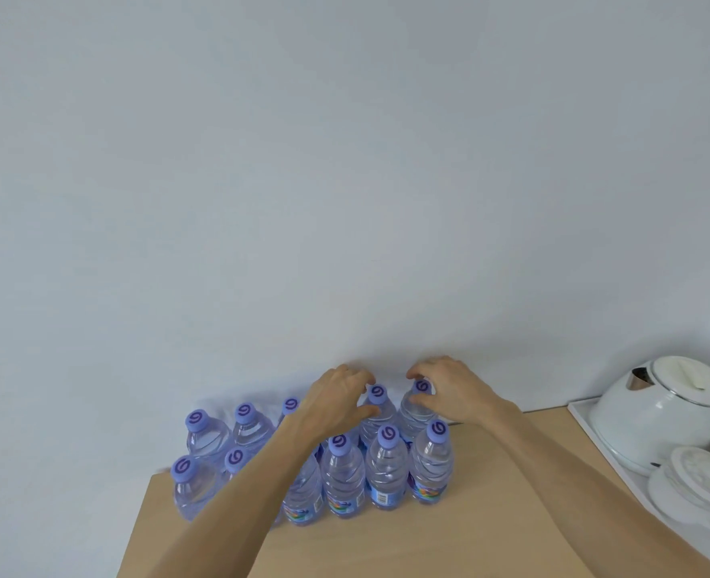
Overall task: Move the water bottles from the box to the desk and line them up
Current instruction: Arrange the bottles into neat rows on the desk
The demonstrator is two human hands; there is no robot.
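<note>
**Legible markings on the bottles**

Each purple cap (197,419) bears a darker spiral emblem, not a letter. The front-row bottle (387,473) near the desk's (470,515) back edge carries a barcode on its blue label; its digits and wording are unreadable.

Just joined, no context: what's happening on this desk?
A person is lining up water bottles on a wooden desk against the wall. The left hand is around the neck of one back-row bottle; the right hand is around the bottle at the right end of the back row. Two rows of purple-capped bottles already stand upright. The box isn't in view. A white kettle sits on a tray at right.
</note>
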